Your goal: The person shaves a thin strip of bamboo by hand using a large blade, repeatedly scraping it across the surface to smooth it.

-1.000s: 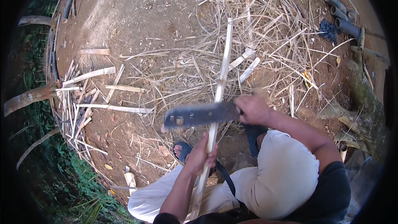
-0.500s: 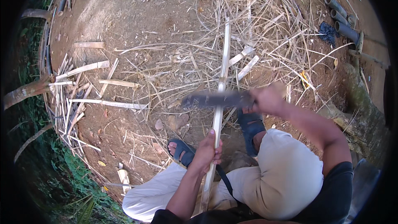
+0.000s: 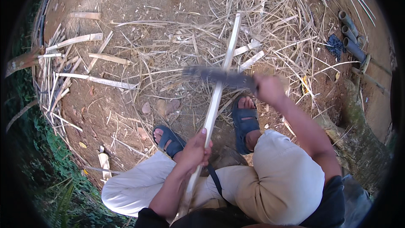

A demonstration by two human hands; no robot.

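Observation:
A long pale bamboo strip (image 3: pixel 214 106) runs from my lap out over the ground, slanting a little to the right at its far end. My left hand (image 3: pixel 197 148) is wrapped round its near part, thumb lying along the top. Closed round the handle of a machete is my right hand (image 3: pixel 270 88). The dark, motion-blurred machete blade (image 3: pixel 213 75) points left and crosses the strip beyond my left hand. Whether its edge bites into the strip I cannot tell. My fingers hide most of the handle.
Thin bamboo shavings (image 3: pixel 270 25) litter the ground ahead. Split bamboo pieces (image 3: pixel 63 67) are heaped at the left, near green plants (image 3: pixel 50 173). Bamboo tubes (image 3: pixel 354 48) and a thick log (image 3: pixel 358 118) lie at the right. My sandalled feet (image 3: pixel 244 124) flank the strip.
The machete and my right hand have moved farther out along the strip. The strip now slants more, its near end shifted left with my left hand. The whole view has shifted slightly.

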